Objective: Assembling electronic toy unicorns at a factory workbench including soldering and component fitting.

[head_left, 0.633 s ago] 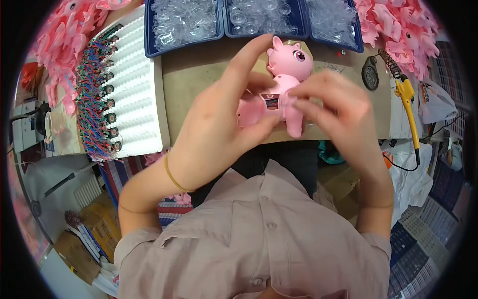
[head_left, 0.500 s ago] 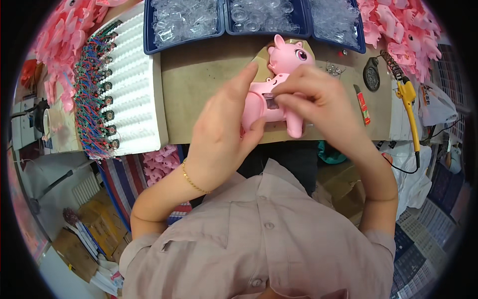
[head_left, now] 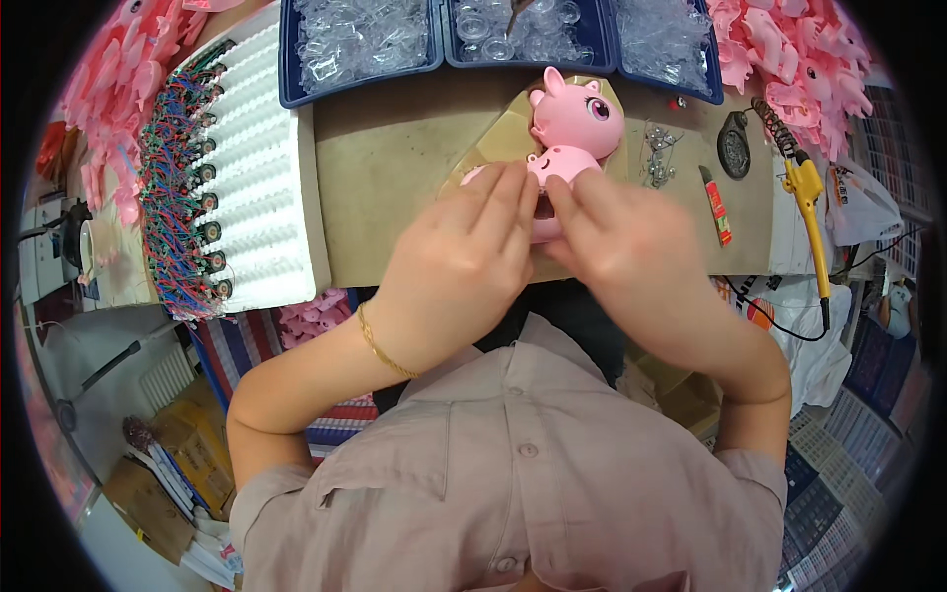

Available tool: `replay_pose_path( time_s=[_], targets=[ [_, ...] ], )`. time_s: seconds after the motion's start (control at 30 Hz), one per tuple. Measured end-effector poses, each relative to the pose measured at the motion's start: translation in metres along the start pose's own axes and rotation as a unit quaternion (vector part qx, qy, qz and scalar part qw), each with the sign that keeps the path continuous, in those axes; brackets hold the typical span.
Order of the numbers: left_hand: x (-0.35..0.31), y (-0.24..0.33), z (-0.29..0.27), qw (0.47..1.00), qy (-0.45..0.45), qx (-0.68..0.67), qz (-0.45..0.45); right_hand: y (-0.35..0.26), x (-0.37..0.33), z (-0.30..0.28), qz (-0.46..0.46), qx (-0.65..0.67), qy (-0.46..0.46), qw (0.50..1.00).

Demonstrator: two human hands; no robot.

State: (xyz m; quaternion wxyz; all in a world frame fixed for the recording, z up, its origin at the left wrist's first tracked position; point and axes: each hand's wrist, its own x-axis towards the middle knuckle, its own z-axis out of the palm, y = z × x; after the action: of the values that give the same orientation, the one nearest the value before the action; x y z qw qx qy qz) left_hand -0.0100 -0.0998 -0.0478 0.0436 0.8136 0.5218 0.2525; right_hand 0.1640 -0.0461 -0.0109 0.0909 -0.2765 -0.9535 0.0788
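Observation:
A pink toy pony [head_left: 577,118] with a large purple eye lies on a tan cardboard piece [head_left: 498,138] at the table's middle, head pointing away from me. My left hand [head_left: 456,259] has its fingers bunched over the left part of the toy's body. From the other side, my right hand [head_left: 631,237] presses curled fingers and thumb against the body, slightly blurred. Between the fingertips a dark opening in the body shows in part. Whether a small piece sits under my fingertips is hidden. Most of the legs are covered by my hands.
Blue bins [head_left: 363,74] of clear plastic parts line the far edge. White ridged foam [head_left: 261,187] with wired speakers stands left. To the right lie small metal pieces [head_left: 659,153], a red tube [head_left: 717,207] and a yellow soldering iron [head_left: 807,187]. Pink shells [head_left: 789,59] are heaped at both far corners.
My left hand has turned from open beside the toy to bunched fingers on its body. My right hand has moved slightly nearer me, and both hands' fingertips now meet around the opening.

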Motion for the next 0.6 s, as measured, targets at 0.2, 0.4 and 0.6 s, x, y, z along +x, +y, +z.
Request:
replay_pose_path(
  time_s=[0.2,0.4,0.6],
  targets=[
    [0.006,0.000,-0.005,0.989,-0.048,0.118,0.081,0.008,0.010,-0.002,-0.005,0.050,-0.020,0.999],
    [0.016,0.003,-0.013,0.988,-0.085,-0.123,-0.044,0.056,-0.030,0.009,0.360,0.469,0.162,0.790],
    [0.029,0.000,-0.030,0.989,-0.097,-0.108,-0.015,0.050,-0.042,-0.027,0.315,0.249,0.124,0.907]
  ],
)
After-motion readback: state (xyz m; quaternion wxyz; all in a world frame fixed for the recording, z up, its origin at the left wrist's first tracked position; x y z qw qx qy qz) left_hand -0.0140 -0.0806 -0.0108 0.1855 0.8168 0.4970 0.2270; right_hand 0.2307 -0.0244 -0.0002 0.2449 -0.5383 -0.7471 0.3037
